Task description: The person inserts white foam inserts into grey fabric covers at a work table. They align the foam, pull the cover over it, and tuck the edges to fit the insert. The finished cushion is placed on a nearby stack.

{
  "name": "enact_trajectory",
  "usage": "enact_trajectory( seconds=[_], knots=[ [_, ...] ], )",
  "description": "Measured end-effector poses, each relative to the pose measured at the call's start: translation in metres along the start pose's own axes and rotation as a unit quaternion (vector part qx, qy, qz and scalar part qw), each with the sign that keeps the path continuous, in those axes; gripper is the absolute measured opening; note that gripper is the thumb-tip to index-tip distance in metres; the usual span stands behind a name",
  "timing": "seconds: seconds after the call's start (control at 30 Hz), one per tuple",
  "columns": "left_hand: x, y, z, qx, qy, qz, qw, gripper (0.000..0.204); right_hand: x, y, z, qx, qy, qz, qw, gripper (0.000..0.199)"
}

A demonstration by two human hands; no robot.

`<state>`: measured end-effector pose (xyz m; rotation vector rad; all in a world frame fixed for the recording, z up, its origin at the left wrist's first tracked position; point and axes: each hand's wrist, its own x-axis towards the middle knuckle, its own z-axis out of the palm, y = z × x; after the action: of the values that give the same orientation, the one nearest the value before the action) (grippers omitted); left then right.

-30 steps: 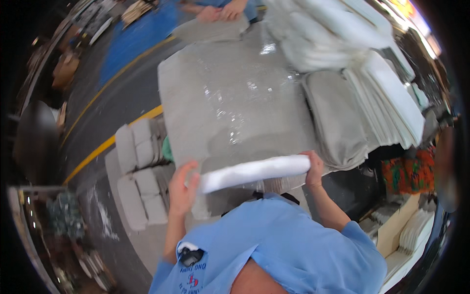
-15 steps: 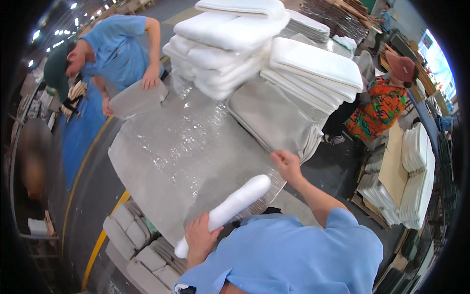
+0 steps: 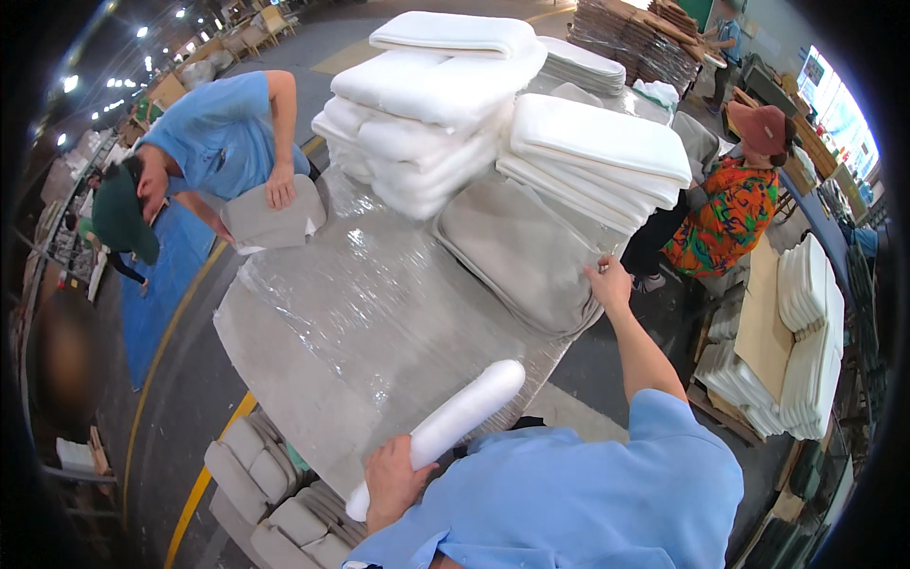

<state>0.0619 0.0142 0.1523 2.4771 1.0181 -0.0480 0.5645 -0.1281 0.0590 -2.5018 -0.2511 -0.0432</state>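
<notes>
Near my body, my left hand [image 3: 396, 477] is wrapped round a long white roll of soft padding [image 3: 474, 403], tilted up to the right. My right hand [image 3: 609, 284] reaches forward, its thumb and fingers pinched on the right edge of a pile of grey fabric covers [image 3: 517, 251]. These covers lie flat with rounded corners on the table [image 3: 322, 360], whose top is wrapped in shiny clear plastic film. Just beyond the pile stand stacked white padding sheets [image 3: 597, 137]. Folded thick white padding [image 3: 431, 90] rises in a tall heap to their left.
Across the table at left, a co-worker [image 3: 213, 133] in a blue shirt handles a grey cushion piece [image 3: 275, 213]. At right sits a person in an orange patterned shirt [image 3: 725, 218]. Grey cushions [image 3: 251, 465] stand below the table's near left edge; white pads [image 3: 806, 332] are stacked at far right.
My right hand has moved forward and right, from beside the grey pile's near edge to its right edge, and closed there. My left hand keeps the white roll, now slightly lower in view.
</notes>
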Motion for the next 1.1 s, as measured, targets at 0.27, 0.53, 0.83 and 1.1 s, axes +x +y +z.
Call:
enact_trajectory(
  seconds=[0.27,0.53,0.83,1.1],
  knots=[
    [0.000,0.001,-0.001,0.011,-0.029,-0.013,0.999,0.059,-0.049,-0.077,-0.032,0.222,0.004,-0.297,0.928,0.010],
    [-0.003,-0.003,0.010,-0.008,0.000,0.016,1.000,0.052,-0.086,-0.084,-0.043,0.251,-0.011,-0.378,0.891,0.011],
    [-0.008,0.002,0.001,0.042,0.022,0.033,0.998,0.042,-0.088,-0.100,-0.049,0.283,-0.012,-0.387,0.878,0.017],
    [-0.011,-0.022,0.008,-0.025,-0.069,0.099,0.992,0.046,-0.106,-0.120,-0.056,0.302,-0.028,-0.422,0.854,0.024]
  ],
)
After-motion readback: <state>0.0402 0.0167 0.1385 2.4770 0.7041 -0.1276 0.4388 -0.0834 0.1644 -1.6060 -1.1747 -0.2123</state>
